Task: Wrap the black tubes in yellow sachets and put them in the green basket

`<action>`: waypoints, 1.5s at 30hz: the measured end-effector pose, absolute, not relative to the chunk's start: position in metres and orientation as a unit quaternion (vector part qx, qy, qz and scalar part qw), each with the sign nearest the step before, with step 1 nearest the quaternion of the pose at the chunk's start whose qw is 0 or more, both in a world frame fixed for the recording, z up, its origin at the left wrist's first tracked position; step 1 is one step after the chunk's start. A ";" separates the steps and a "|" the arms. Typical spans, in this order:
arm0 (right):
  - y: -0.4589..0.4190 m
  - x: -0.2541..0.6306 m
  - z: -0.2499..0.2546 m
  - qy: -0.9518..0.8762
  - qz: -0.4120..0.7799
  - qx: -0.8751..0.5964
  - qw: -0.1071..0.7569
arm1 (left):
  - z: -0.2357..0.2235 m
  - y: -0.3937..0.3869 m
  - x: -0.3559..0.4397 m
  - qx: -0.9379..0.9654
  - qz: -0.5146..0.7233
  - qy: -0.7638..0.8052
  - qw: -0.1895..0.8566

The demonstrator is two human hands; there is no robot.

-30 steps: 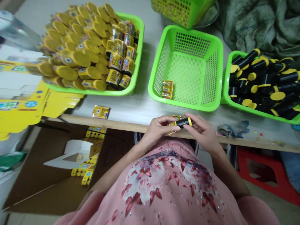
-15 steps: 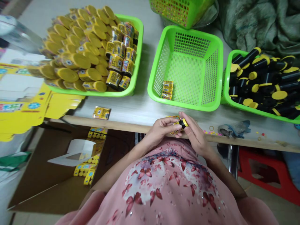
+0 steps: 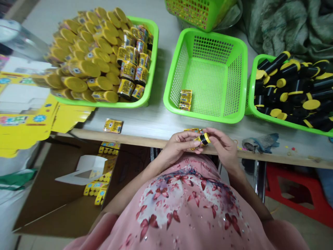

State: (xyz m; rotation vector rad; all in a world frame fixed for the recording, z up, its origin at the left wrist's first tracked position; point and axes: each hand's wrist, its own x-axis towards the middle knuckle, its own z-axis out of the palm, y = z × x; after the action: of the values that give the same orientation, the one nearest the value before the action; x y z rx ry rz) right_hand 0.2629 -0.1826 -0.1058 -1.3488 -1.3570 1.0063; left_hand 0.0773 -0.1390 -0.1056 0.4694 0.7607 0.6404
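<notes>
Both my hands meet at the table's front edge. My left hand [image 3: 178,146] and my right hand [image 3: 222,147] grip a small black tube with a yellow end [image 3: 205,139]. A yellow printed label [image 3: 194,143] is partly wrapped around it, with its lower part hidden by my fingers. In front of me, a green plastic tray [image 3: 152,62] is piled with yellow-capped bottles in yellow labels. A green mesh basket [image 3: 205,34] holds a few small labelled packets [image 3: 185,100]. Another green basket [image 3: 251,100] holds black tubes with yellow ends.
A loose yellow packet [image 3: 113,125] lies on the grey tabletop [image 3: 135,121]. Flat yellow cartons [image 3: 26,119] lie at the left, above a brown cardboard box [image 3: 57,205] with yellow packaging. A further green basket [image 3: 200,10] and a green cloth [image 3: 286,24] sit behind. A red stool [image 3: 293,191] stands below right.
The black tube has turned between my fingers, its yellow end now tilted towards the right rather than upward. My right hand has shifted slightly to the right.
</notes>
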 end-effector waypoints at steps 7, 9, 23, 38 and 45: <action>-0.186 0.265 -0.105 -0.614 0.369 -0.543 0.438 | -0.102 -0.141 0.080 0.233 0.308 0.354 0.851; -0.184 0.261 -0.104 -0.627 0.309 -0.571 0.430 | -0.100 -0.143 0.082 0.259 0.346 0.376 0.819; -0.183 0.238 -0.122 -0.737 0.063 -0.535 0.408 | -0.111 -0.139 0.091 0.193 0.343 0.326 0.860; -0.190 0.244 -0.114 -0.756 0.106 -0.501 0.408 | -0.103 -0.141 0.087 0.186 0.308 0.351 0.865; -0.191 0.241 -0.122 -0.748 0.103 -0.502 0.422 | -0.101 -0.142 0.091 0.212 0.354 0.396 0.820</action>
State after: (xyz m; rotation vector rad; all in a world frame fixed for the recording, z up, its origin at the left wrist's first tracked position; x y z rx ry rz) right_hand 0.2406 -0.1914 -0.1216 -1.2566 -1.8740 0.2586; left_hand 0.0912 -0.1415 -0.1010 0.4521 0.8421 0.7543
